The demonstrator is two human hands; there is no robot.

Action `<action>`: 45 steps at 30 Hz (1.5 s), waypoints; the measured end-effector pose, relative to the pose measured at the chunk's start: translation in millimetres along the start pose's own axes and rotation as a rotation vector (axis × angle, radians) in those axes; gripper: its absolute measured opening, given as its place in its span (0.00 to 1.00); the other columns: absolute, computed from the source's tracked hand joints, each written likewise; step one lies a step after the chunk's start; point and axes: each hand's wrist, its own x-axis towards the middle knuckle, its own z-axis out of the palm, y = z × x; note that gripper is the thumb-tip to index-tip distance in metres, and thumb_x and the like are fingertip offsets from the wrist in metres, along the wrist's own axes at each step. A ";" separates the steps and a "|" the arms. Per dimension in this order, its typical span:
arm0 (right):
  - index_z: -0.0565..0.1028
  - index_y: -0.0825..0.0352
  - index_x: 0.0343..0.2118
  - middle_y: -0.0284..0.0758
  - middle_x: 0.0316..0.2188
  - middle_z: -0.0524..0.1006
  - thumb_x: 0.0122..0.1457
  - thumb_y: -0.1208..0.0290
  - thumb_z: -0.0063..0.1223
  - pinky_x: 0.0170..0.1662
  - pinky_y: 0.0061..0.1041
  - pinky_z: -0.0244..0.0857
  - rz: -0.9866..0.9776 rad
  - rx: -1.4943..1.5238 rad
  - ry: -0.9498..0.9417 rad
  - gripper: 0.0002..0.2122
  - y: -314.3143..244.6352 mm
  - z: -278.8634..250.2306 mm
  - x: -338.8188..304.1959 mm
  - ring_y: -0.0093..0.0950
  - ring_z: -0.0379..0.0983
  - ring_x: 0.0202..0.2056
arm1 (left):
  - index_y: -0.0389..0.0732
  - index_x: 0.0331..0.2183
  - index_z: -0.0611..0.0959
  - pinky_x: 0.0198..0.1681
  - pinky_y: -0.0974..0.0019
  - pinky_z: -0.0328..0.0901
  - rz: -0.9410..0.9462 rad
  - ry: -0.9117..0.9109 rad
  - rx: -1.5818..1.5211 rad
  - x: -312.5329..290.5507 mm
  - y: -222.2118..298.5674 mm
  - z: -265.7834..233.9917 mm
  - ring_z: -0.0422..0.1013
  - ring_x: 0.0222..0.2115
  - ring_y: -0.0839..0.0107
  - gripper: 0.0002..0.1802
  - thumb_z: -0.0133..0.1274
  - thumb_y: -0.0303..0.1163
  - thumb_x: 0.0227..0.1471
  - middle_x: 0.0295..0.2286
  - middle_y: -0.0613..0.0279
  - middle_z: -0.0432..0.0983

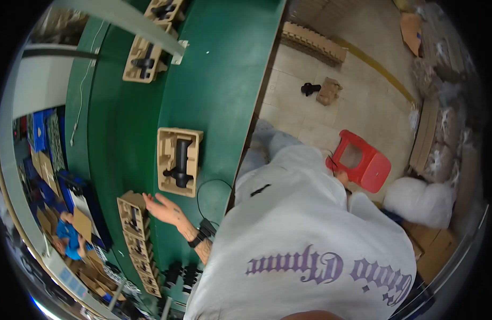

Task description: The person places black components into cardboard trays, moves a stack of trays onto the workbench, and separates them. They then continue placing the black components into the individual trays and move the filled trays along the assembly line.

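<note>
My left hand point(168, 211), with a dark band on its wrist, is open with fingers spread above the green bench. It holds nothing. Just beyond it lies a tan moulded tray point(162, 160), apart from the fingers. A black device with a long cylindrical body and a crosswise part point(181, 162) rests in that tray. Close by the fingertips is the end of a row of similar trays point(133, 198). My right hand point(342, 178) is low at my other side, beside the red plastic stool point(375, 169). Its fingers are mostly hidden, and whether it touches the stool is unclear.
More loaded trays point(142, 61) stand at the far left, by a pale metal post point(144, 24). A black cable point(200, 186) loops over the green bench point(224, 80). Stacked trays point(312, 44) and a black device point(310, 89) lie on the floor. A person in blue point(70, 234) is further left.
</note>
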 end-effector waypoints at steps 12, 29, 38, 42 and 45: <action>0.75 0.72 0.33 0.53 0.32 0.75 0.46 0.59 0.49 0.40 0.36 0.63 0.077 -0.064 -0.380 0.19 112.6 -14.1 65.9 0.43 0.73 0.35 | 0.35 0.40 0.74 0.30 0.71 0.65 0.031 -1.467 -0.872 -210.5 290.3 193.1 0.71 0.24 0.73 0.14 0.44 0.28 0.50 0.24 0.60 0.73; 0.62 0.69 0.52 0.41 0.49 0.67 0.48 0.58 0.55 0.51 0.34 0.57 -0.013 0.152 -0.070 0.30 -148.7 71.9 650.1 0.34 0.64 0.50 | 0.37 0.54 0.53 0.27 0.62 0.72 -0.935 -1.449 -0.984 -477.3 512.6 743.4 0.72 0.22 0.64 0.41 0.52 0.49 0.49 0.32 0.43 0.71; 0.63 0.67 0.50 0.35 0.43 0.69 0.51 0.75 0.49 0.48 0.31 0.64 -0.184 1.449 -0.615 0.21 -129.9 -156.4 430.1 0.29 0.67 0.45 | 0.45 0.48 0.64 0.36 0.68 0.68 -1.392 -1.203 -1.195 -392.7 437.4 439.2 0.70 0.32 0.72 0.26 0.43 0.52 0.54 0.37 0.61 0.70; 0.62 0.67 0.52 0.36 0.46 0.67 0.55 0.72 0.47 0.48 0.32 0.64 -0.275 1.514 -0.742 0.20 -154.8 -237.9 323.6 0.29 0.66 0.47 | 0.46 0.52 0.64 0.27 0.72 0.66 -1.373 -1.195 -1.216 -278.6 418.7 180.5 0.71 0.35 0.72 0.32 0.34 0.58 0.54 0.42 0.57 0.70; 0.61 0.67 0.52 0.37 0.49 0.66 0.57 0.70 0.46 0.48 0.32 0.64 -0.448 1.425 -0.959 0.20 -229.8 -287.4 277.5 0.30 0.65 0.48 | 0.47 0.53 0.64 0.27 0.71 0.65 -1.402 -1.006 -1.641 -250.6 419.0 68.0 0.70 0.35 0.73 0.32 0.33 0.58 0.54 0.46 0.60 0.68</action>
